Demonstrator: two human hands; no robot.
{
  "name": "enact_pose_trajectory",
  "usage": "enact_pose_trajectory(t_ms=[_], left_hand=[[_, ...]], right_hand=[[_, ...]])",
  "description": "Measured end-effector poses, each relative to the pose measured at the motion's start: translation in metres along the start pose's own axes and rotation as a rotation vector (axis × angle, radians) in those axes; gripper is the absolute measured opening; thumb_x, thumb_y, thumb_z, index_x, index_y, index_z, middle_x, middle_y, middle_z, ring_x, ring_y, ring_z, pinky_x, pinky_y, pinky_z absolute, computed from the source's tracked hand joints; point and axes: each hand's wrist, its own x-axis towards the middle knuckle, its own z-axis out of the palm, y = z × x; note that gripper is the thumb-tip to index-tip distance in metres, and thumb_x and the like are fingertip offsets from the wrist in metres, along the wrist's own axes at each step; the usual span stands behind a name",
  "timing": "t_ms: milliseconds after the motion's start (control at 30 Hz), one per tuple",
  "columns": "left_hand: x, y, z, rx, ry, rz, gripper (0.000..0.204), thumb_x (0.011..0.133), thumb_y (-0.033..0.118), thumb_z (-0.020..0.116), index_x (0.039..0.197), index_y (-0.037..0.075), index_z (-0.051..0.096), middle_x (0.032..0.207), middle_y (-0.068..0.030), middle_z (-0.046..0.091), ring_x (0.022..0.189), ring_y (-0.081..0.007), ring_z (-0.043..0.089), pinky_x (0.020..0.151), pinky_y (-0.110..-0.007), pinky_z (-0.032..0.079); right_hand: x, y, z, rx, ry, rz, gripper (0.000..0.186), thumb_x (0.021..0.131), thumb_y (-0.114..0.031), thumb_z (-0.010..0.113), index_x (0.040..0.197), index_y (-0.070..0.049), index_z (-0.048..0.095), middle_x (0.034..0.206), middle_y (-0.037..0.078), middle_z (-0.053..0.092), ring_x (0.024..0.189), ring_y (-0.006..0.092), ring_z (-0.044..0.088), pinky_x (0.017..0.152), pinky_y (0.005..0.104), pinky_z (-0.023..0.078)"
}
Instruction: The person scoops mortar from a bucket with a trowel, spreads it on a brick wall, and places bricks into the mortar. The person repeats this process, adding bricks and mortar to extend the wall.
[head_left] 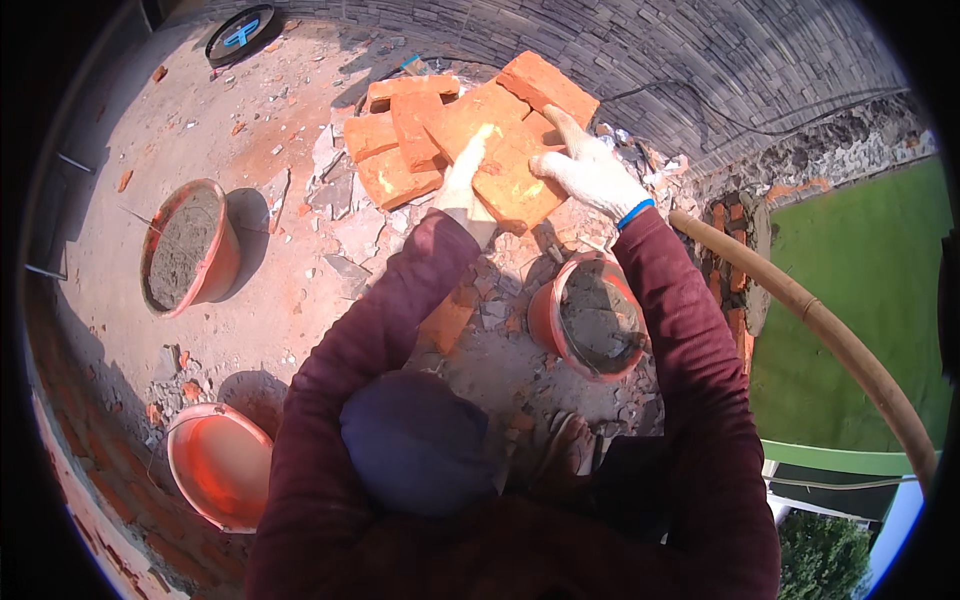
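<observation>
Orange bricks (405, 128) lie in a loose pile at the top centre, with a large one (515, 188) in front. My gloved left hand (462, 190) grips the left side of this front brick, its lower fingers hidden. My gloved right hand (590, 172) is at the brick's right side, thumb and forefinger spread apart and touching the pile. Maroon sleeves cover both forearms.
Mortar-filled buckets stand at the left (185, 250) and below my right hand (600, 320); another bucket (205, 460) is lower left. Rubble (340, 220) litters the ground. A bamboo pole (830, 330) and green surface (850, 240) are right, a stone-clad wall (750, 50) behind.
</observation>
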Motion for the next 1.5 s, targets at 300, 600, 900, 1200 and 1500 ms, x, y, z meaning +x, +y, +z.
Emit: enact_pose_trajectory(t_ms=[300, 600, 900, 1200, 1500], left_hand=[[0.064, -0.022, 0.118, 0.249, -0.219, -0.013, 0.096, 0.095, 0.079, 0.042, 0.163, 0.014, 0.027, 0.164, -0.0115, 0.038, 0.149, -0.0328, 0.039, 0.122, -0.054, 0.033], [0.246, 0.003, 0.017, 2.566, 0.141, 0.326, 0.081, 0.096, 0.066, 0.051, 0.160, 0.017, 0.040, 0.167, -0.0126, 0.033, 0.156, -0.0353, 0.024, 0.125, -0.059, 0.014], [0.252, -0.056, -0.035, 2.704, 0.623, 0.596, 0.086, 0.092, 0.066, 0.060, 0.160, 0.018, 0.036, 0.171, -0.0093, 0.025, 0.158, -0.0270, 0.023, 0.123, -0.066, 0.011], [0.256, -0.048, -0.046, 2.628, 0.500, 0.750, 0.082, 0.094, 0.056, 0.063, 0.159, 0.015, 0.037, 0.170, -0.0130, 0.027, 0.156, -0.0291, 0.028, 0.122, -0.066, 0.011], [0.256, -0.044, -0.057, 2.627, 0.467, 0.814, 0.081, 0.092, 0.053, 0.065, 0.158, 0.014, 0.039, 0.169, -0.0143, 0.028, 0.154, -0.0308, 0.031, 0.122, -0.066, 0.013]], right_hand=[[-0.002, 0.008, -0.073, -0.213, 0.257, 0.048, 0.129, 0.066, -0.065, 0.083, 0.162, -0.001, 0.025, 0.146, 0.037, 0.047, 0.136, 0.0489, 0.051, 0.114, 0.0468, 0.043], [-0.084, 0.175, -0.294, -0.263, 0.484, 0.323, 0.120, 0.061, -0.049, 0.084, 0.160, -0.005, 0.034, 0.152, 0.024, 0.053, 0.135, 0.0348, 0.057, 0.112, 0.0364, 0.045], [-0.144, 0.366, -0.407, -0.335, 0.495, 0.830, 0.116, 0.063, -0.029, 0.089, 0.162, -0.006, 0.032, 0.146, 0.023, 0.055, 0.124, 0.0306, 0.062, 0.104, 0.0362, 0.050], [-0.124, 0.430, -0.402, -0.268, 0.393, 0.920, 0.115, 0.065, -0.037, 0.088, 0.162, -0.007, 0.033, 0.154, 0.021, 0.049, 0.139, 0.0323, 0.051, 0.115, 0.0378, 0.040], [-0.117, 0.458, -0.385, -0.297, 0.353, 0.934, 0.117, 0.065, -0.040, 0.089, 0.163, -0.009, 0.032, 0.157, 0.020, 0.047, 0.143, 0.0322, 0.047, 0.119, 0.0380, 0.037]])
